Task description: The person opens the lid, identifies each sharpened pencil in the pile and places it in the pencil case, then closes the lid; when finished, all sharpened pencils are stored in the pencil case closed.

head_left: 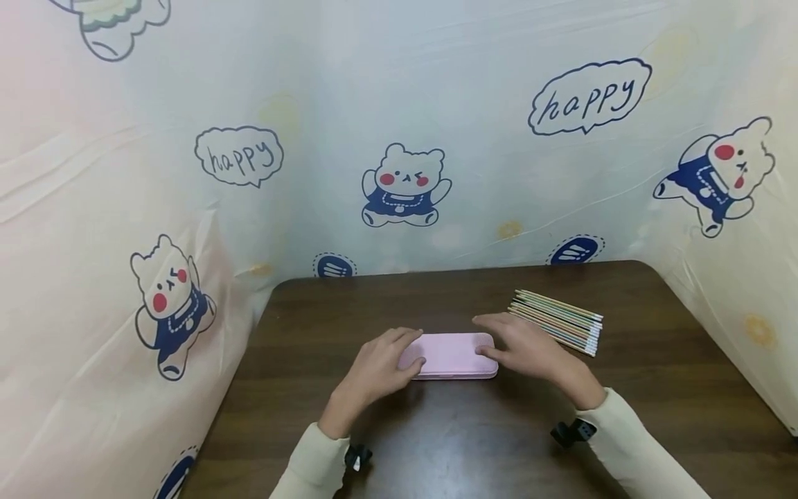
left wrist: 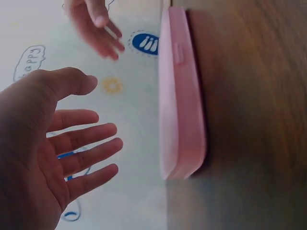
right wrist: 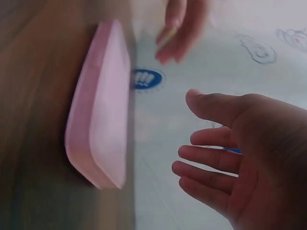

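A closed pink pencil case [head_left: 450, 356] lies flat on the dark wooden table, its long side facing me. My left hand [head_left: 382, 362] hovers over its left end, and my right hand [head_left: 524, 346] is by its right end. In the left wrist view the left hand [left wrist: 72, 139] has its fingers spread and holds nothing, apart from the pink case [left wrist: 180, 96]. The right wrist view shows the right hand [right wrist: 240, 153] with fingers extended, also apart from the case [right wrist: 103, 110]. Several pencils [head_left: 557, 322] with white ends lie side by side beyond the right hand.
The brown table [head_left: 449, 436] ends at a rounded far edge. Behind it and along both sides hangs a pale curtain [head_left: 486, 180] printed with bears and the word happy. A small black device [head_left: 573, 432] is on the right wrist, another [head_left: 357, 457] on the left.
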